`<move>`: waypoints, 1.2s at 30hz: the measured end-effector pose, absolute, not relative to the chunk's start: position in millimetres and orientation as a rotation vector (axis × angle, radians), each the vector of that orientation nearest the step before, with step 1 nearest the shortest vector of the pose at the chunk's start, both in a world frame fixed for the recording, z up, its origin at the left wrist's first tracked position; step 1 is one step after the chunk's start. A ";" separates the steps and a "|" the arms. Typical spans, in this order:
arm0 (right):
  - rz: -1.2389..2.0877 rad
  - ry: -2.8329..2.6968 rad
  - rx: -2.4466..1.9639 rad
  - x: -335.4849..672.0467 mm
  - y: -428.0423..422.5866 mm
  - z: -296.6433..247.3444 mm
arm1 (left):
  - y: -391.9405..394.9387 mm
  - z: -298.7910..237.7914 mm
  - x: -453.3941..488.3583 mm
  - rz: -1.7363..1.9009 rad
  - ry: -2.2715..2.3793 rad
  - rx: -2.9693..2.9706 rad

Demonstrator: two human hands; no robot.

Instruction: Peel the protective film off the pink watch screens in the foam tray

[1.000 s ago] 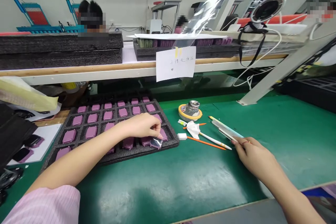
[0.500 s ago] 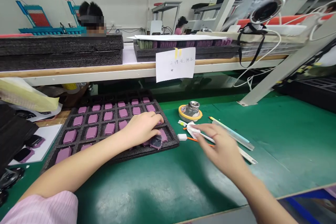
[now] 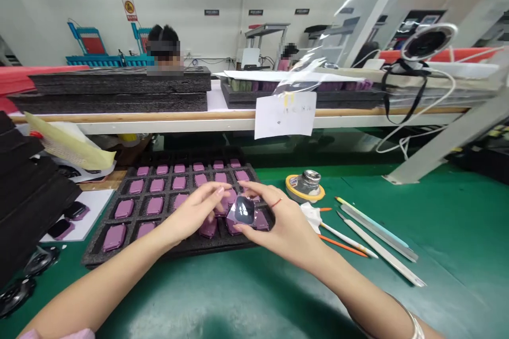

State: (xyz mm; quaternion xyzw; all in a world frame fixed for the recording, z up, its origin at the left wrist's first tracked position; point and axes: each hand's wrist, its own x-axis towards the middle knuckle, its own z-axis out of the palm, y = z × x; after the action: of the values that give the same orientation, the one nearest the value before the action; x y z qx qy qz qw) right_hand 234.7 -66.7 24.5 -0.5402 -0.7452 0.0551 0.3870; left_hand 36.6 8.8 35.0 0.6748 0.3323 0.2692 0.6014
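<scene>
Both hands meet above the right part of a black foam tray (image 3: pixel 104 255). My left hand (image 3: pixel 194 212) and my right hand (image 3: pixel 278 228) pinch a small dark rounded-square device in clear film (image 3: pixel 243 211) between their fingers. Rows of pink-purple rounded-square pieces (image 3: pixel 114 237) sit in the tray's pockets, and my hands hide several of them. To the right of my right hand lie a white cloth (image 3: pixel 312 217), a white-handled stick (image 3: pixel 350 239) and an orange stick (image 3: pixel 342 246).
A metal jar on a tape roll (image 3: pixel 305 186) and flat spatulas (image 3: pixel 377 246) rest on the green mat (image 3: pixel 437 296). Stacked black foam (image 3: pixel 27 196) stands at the left. Above, a shelf holds foam trays and a paper sign (image 3: pixel 285 115); a person (image 3: pixel 164 47) sits beyond it.
My right hand has left the tools and joined my left hand on the film-covered device, now raised above the tray. The view has shifted, and the tools lie further right.
</scene>
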 end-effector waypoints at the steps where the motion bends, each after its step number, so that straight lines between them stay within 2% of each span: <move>1: 0.138 -1.871 -1.295 229.1 -66.2 33.1 | 7.7 34.1 36.7 0.562 0.700 1.410; 3: 0.146 -1.842 -1.171 218.1 -64.8 47.9 | 4.8 34.8 37.9 0.454 0.553 1.158; 6: 0.229 -1.838 -1.104 208.3 -61.3 59.7 | -0.4 38.5 38.0 0.488 0.442 1.005; 12: 0.668 -1.653 -0.976 211.3 -50.7 54.9 | -9.1 37.3 34.1 0.587 0.350 0.983; 19: 0.927 -1.445 -0.825 214.5 -51.3 51.9 | -13.3 33.4 36.2 0.579 0.309 1.090; 25: 0.866 -1.662 -0.736 222.7 -54.0 58.7 | -27.2 44.2 29.6 0.494 0.282 1.216; 29: 0.802 -1.726 -0.655 227.7 -54.8 61.5 | -27.5 42.4 29.1 0.583 0.319 1.203; 33: 0.837 -1.627 -0.544 236.1 -59.4 63.0 | -17.3 34.6 31.2 0.645 0.336 1.112; 36: 0.752 -1.496 -0.653 238.9 -62.2 63.6 | -13.7 33.6 33.2 0.598 0.302 1.057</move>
State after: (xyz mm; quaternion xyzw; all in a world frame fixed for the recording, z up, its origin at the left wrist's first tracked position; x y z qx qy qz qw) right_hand 238.9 -62.2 63.6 -0.2843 -0.6512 0.3273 0.6229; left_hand 33.2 -13.7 33.6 0.4946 0.1413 0.2798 0.8107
